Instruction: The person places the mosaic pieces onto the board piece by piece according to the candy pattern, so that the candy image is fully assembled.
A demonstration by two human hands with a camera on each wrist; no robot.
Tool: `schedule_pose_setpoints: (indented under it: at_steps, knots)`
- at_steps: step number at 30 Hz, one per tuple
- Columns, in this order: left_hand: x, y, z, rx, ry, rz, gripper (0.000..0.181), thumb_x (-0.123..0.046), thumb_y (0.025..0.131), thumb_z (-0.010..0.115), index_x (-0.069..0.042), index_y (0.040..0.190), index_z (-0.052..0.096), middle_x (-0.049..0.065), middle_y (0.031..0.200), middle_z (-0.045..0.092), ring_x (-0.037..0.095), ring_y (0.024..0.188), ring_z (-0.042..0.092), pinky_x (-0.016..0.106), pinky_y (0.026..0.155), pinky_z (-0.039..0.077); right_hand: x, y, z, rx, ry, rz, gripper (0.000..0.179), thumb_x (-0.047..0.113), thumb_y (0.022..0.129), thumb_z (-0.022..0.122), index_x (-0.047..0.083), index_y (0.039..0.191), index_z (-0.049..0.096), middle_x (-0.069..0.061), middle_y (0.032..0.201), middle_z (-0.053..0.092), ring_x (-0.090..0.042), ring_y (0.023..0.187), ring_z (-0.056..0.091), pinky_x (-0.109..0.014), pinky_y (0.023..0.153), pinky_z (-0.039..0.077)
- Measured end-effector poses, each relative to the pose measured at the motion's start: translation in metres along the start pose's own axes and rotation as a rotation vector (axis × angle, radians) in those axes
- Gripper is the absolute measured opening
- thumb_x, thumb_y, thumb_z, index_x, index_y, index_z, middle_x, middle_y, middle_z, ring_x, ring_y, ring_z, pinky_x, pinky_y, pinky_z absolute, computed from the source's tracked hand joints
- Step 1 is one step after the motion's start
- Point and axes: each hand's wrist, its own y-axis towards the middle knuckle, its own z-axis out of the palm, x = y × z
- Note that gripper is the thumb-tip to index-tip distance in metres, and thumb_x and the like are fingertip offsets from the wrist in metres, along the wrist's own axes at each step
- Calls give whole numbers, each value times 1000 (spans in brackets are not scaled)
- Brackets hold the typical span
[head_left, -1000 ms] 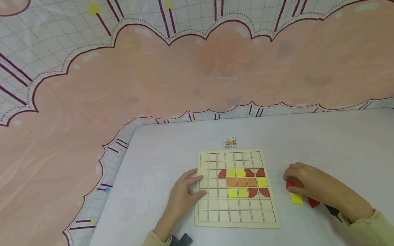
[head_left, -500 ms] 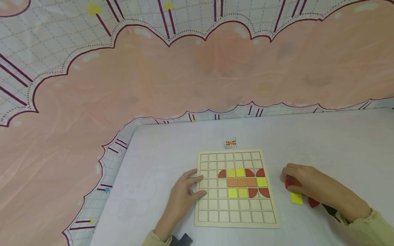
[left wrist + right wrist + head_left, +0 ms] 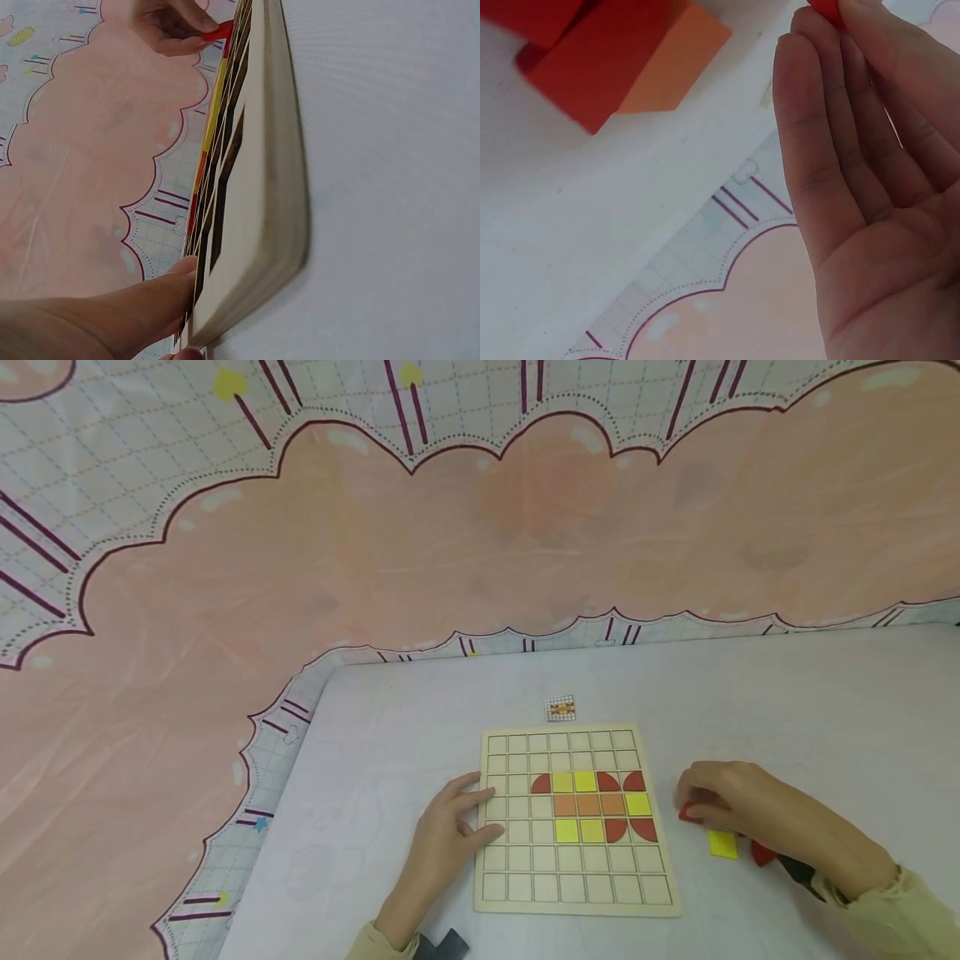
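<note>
My right hand (image 3: 738,797) pinches a small red tile (image 3: 686,812) between thumb and fingertips, right of the board. The tile's edge also shows at the fingertips in the right wrist view, as a red bit (image 3: 826,9). On the left, my left hand (image 3: 450,822) touches the left edge of a square wooden grid board (image 3: 517,887), thumb and fingers spread along it. Red quarter-circle tiles (image 3: 645,831), yellow square tiles (image 3: 567,831) and a row of orange square tiles (image 3: 588,804) lie in the board's middle rows.
Below the right hand lie a loose yellow tile (image 3: 722,844) and a red piece (image 3: 763,853). The right wrist view shows loose red tiles (image 3: 600,64) and an orange one (image 3: 676,60). A small pattern card (image 3: 560,708) lies behind the board on the white table (image 3: 390,718).
My right hand has moved slightly left toward the board with the red tile, away from the yellow tile. My left hand and the board have stayed in place.
</note>
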Motion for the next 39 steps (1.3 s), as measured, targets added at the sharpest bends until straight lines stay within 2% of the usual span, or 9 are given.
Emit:
schedule_pose_setpoints:
  at_steps: [5, 10, 24, 30, 39]
  knots:
    - [-1, 0, 0, -1, 5, 4, 48, -18, 79, 83, -6, 123, 69, 8, 146, 51, -1, 59, 53, 16, 56, 51, 7, 3, -1, -8, 25, -18, 17, 17, 80, 82, 23, 88, 68, 17, 86, 62, -4, 79, 54, -25, 73, 60]
    - [-1, 0, 0, 2, 3, 13, 48, -18, 79, 83, -5, 123, 68, 10, 147, 50, -2, 59, 52, 16, 56, 51, 14, 10, -2, -33, 38, -82, 18, 12, 81, 81, 23, 87, 68, 18, 87, 63, -1, 78, 55, -23, 71, 59]
    - [-1, 0, -1, -1, 12, 16, 48, -19, 79, 83, -5, 123, 68, 10, 146, 51, -2, 59, 52, 16, 56, 50, 39, 32, -8, -13, 31, -77, 12, 12, 84, 77, 18, 91, 70, 12, 95, 68, -5, 84, 60, -25, 77, 61]
    - [-1, -1, -1, -7, 16, 14, 49, -19, 79, 83, -6, 123, 68, 10, 146, 51, -2, 60, 51, 15, 56, 50, 47, 41, -6, -38, 21, -121, 13, 11, 83, 79, 17, 92, 71, 13, 90, 66, -3, 80, 58, -23, 74, 59]
    - [-1, 0, -1, -3, 11, 7, 48, -18, 79, 83, -6, 123, 68, 8, 146, 51, -1, 60, 52, 16, 57, 50, 60, 56, -3, -30, 45, -153, 10, 8, 87, 74, 17, 90, 69, 13, 87, 63, -4, 79, 55, -22, 71, 57]
